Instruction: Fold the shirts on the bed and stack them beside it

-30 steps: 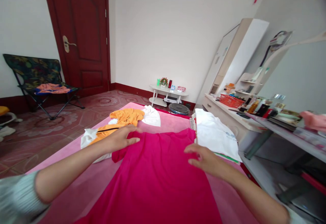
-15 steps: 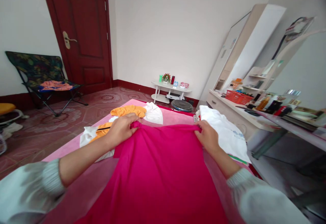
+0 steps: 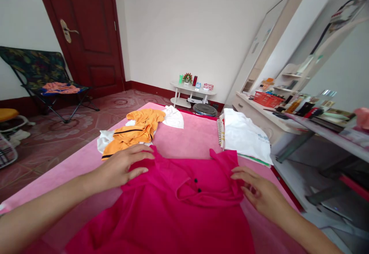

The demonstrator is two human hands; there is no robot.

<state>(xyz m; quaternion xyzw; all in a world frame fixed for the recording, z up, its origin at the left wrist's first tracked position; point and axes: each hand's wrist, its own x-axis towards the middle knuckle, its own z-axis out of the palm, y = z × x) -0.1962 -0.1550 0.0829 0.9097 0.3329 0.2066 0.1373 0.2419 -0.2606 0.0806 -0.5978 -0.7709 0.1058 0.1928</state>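
Note:
A magenta collared shirt (image 3: 178, 215) with two dark buttons lies spread over the pink bed cover (image 3: 187, 142), its collar folded and wrinkled. My left hand (image 3: 123, 167) is at the shirt's upper left corner, with thumb and fingers apart around the cloth but not closed on it. At the upper right corner, my right hand (image 3: 259, 190) rests its loosely spread fingertips against the cloth's edge. Beyond my left hand lies a crumpled orange garment (image 3: 141, 129) with black trim. Right of the shirt is a stack topped by a white T-shirt (image 3: 245, 134).
A white cloth (image 3: 173, 117) lies at the bed's far edge. On the right stands a dressing table (image 3: 259, 117) bearing a red basket (image 3: 268, 99) and several bottles. A folding chair (image 3: 34, 69) and a door (image 3: 83, 34) are at the left, a low white table (image 3: 191, 96) at the back.
Both hands have let go of the shirt's stretched top edge and moved lower and apart. The shirt now lies down, showing its collar and buttons. The view has shifted slightly, uncovering more orange garment.

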